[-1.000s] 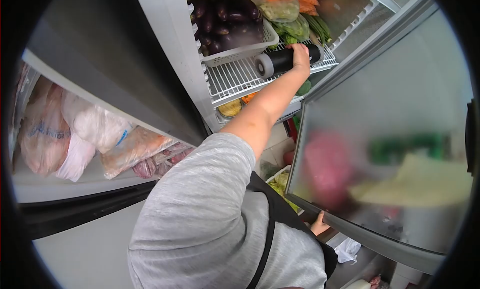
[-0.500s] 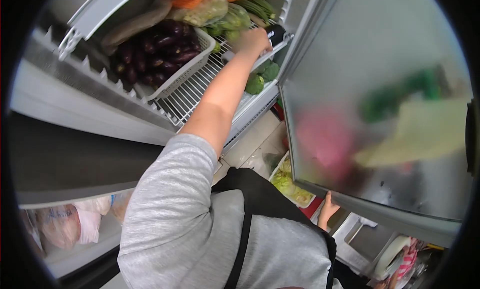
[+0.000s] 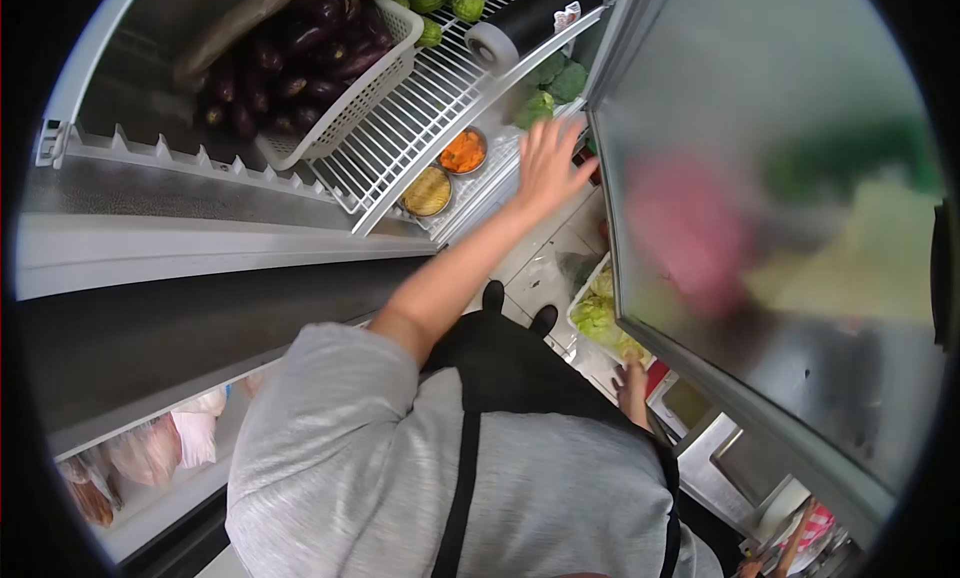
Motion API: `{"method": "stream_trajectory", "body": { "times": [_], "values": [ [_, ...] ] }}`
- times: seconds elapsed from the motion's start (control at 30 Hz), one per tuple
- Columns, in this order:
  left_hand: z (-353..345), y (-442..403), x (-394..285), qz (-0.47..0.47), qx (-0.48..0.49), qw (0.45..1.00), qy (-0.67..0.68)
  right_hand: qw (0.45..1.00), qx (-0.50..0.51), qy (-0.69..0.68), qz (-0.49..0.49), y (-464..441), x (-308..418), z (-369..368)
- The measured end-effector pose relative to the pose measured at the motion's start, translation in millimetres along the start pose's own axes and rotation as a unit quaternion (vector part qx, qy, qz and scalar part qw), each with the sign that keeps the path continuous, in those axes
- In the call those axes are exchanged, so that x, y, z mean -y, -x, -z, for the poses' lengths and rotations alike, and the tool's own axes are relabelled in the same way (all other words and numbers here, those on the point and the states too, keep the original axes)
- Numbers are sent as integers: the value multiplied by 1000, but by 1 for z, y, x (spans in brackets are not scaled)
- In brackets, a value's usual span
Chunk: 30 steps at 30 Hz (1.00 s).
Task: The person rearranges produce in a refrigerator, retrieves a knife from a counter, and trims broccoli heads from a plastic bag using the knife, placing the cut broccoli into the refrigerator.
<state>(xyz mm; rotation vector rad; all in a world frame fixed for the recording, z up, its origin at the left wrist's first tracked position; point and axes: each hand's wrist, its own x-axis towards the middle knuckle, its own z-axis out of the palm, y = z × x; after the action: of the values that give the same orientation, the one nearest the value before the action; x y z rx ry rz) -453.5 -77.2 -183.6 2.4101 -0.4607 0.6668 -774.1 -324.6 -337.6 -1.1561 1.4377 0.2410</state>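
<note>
My left hand [image 3: 552, 163] is in the air at the front edge of the refrigerator shelves, fingers spread, holding nothing. Behind it on the wire shelf [image 3: 405, 128] lies a black cylinder with a pale ring-like end [image 3: 540, 23]. Broccoli [image 3: 555, 85] sits on the level below, near my fingertips. Two round containers, one of orange pieces [image 3: 463, 152] and one of yellow strips [image 3: 427, 192], are left of the hand. Low on the right, my right hand [image 3: 632, 386] hangs beside the glass door's [image 3: 690, 363] lower edge, fingers loosely apart, with nothing visible in it.
A white basket [image 3: 395, 83] of eggplants stands on the wire shelf. The frosted glass door stands open on the right. A crate of leafy greens [image 3: 598, 313] is on the tiled floor by my feet. Bagged food [image 3: 150, 443] fills a lower-left compartment. Another person's arm [image 3: 795, 543] shows bottom right.
My left hand has let go of the black cylinder and drawn back out, fingers spreading. My right hand has come off the door's edge. The view has shifted, showing the two containers.
</note>
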Motion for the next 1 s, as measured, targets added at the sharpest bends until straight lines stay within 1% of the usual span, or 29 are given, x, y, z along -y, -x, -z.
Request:
{"method": "stream_trajectory", "body": {
  "times": [0.03,0.07,0.1,0.13,0.17,0.2,0.23,0.27,0.3,0.33,0.37,0.4,0.43,0.47,0.5,0.53,0.57,0.6,0.63,0.67,0.7,0.77,0.83,0.87,0.93,0.97,1.0],
  "values": [
    [4,37,7,31,50,998,-35,995,63,75,-6,-6,-4,-15],
    [4,66,26,99,99,990,-35,982,152,109,22,0,1,-35],
    [4,92,49,165,147,975,-34,960,221,168,38,12,17,-62],
    [5,114,79,204,114,970,-62,944,270,183,49,18,32,-91],
    [7,128,105,241,79,963,-88,918,310,221,110,11,41,-124],
    [13,133,122,278,80,944,-159,886,347,257,167,-2,43,-158],
    [18,139,138,315,84,917,-230,832,347,287,324,-15,43,-195],
    [18,145,158,323,71,906,-265,785,342,326,401,-8,56,-233],
    [16,155,177,330,58,893,-301,767,363,361,386,12,78,-268],
    [10,172,194,330,58,892,-304,697,381,316,518,-4,76,-309],
    [3,191,209,520,-2,851,-68,677,354,348,543,0,88,-345],
    [0,207,214,659,-65,729,175,654,328,379,567,8,100,-377],
    [2,198,183,758,-176,570,262,651,267,326,631,17,108,-404],
    [-2,199,173,762,-234,522,303,642,204,270,687,21,112,-427],
    [-4,201,173,759,-290,472,342,642,208,270,687,16,114,-451],
    [-7,200,182,759,-292,472,340,695,208,293,623,6,113,-474],
    [-12,199,195,731,-345,437,395,743,206,316,553,-1,110,-486],
    [-17,200,207,696,-395,399,447,742,209,318,552,-1,110,-489],
    [-23,204,219,696,-398,399,445,797,270,260,473,3,113,-491],
    [-29,207,229,714,-387,395,430,840,327,198,386,7,116,-492],
    [-30,206,235,731,-375,391,415,839,329,197,386,5,114,-496],
    [-34,205,243,732,-380,388,411,805,299,197,472,-1,115,-498],
    [-32,205,243,688,-389,395,468,804,287,208,478,-7,118,-486],
    [-34,202,242,688,-388,394,470,802,274,216,486,-12,124,-478],
    [-26,185,234,681,-413,383,469,817,255,177,486,-46,122,-462],
    [-19,183,226,678,-416,382,470,826,281,171,458,-30,136,-434],
    [-13,184,216,669,-366,414,497,834,306,164,429,1,159,-398]
  ]
}}
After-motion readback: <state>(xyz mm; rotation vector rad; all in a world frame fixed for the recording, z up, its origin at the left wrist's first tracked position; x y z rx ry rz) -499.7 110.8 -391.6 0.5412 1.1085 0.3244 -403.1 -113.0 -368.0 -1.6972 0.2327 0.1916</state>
